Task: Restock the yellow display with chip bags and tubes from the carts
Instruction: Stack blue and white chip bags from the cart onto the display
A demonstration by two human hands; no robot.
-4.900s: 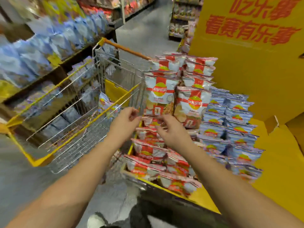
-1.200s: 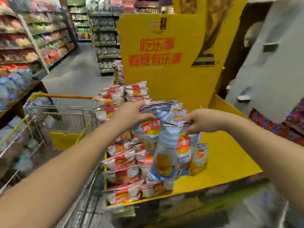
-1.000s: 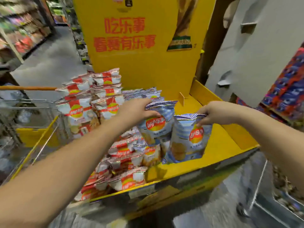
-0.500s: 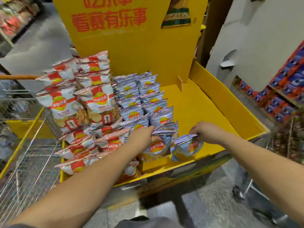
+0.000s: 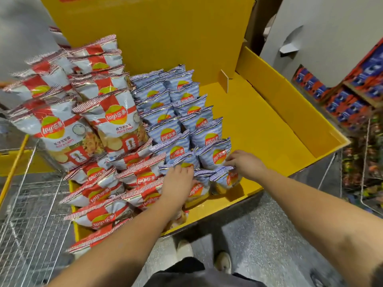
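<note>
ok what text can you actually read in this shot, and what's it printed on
"Lay's 乐事": round logo on the red-and-white chip bags and the blue striped chip bags.
"FISH & CHIPS": under the logo on the upright red-and-white bags; the Chinese line above it is too blurred.
Red characters at the top edge of the yellow display: cut off, unreadable.
Packs on the shelf at right: too small to read.

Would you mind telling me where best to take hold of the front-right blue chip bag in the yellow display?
Probably by its crimped top seam, from above. The front-right blue bag stands upright at the row's front, seam uppermost, with the flat striped seal exposed. The right hand already pinches that edge; the puffy body below looks likelier to slip or crush.
</note>
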